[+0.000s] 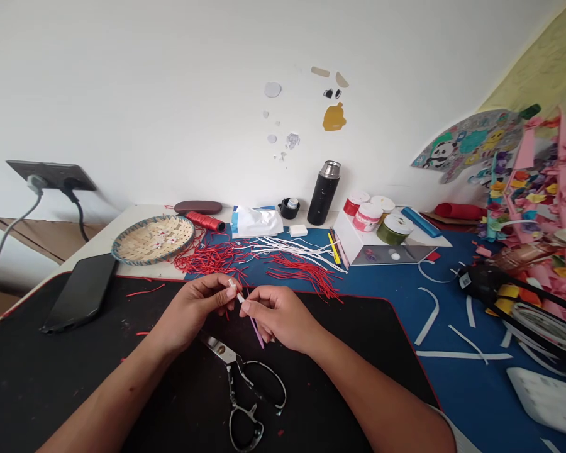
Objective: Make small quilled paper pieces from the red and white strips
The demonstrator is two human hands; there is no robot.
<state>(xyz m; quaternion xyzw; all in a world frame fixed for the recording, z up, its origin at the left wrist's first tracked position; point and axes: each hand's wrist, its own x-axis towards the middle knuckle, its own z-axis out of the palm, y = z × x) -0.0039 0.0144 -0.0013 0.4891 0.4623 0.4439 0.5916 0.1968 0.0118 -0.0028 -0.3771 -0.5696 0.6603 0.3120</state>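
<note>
My left hand is closed, pinching a small white strip between thumb and fingertips. Close beside it, my right hand is closed too, its thumb and finger at the strip's lower end. A thin purple stick-like tool slants down out of the right hand; its upper part is hidden by the fingers. Below both hands lie large metal scissors on the black mat, their blade tips hidden near my left wrist. Red cords and white cords lie just behind the hands.
A woven basket and black phone sit at left. Along the wall stand a red thread spool, a tissue pack, a black flask and lidded jars. White paper strips are scattered right.
</note>
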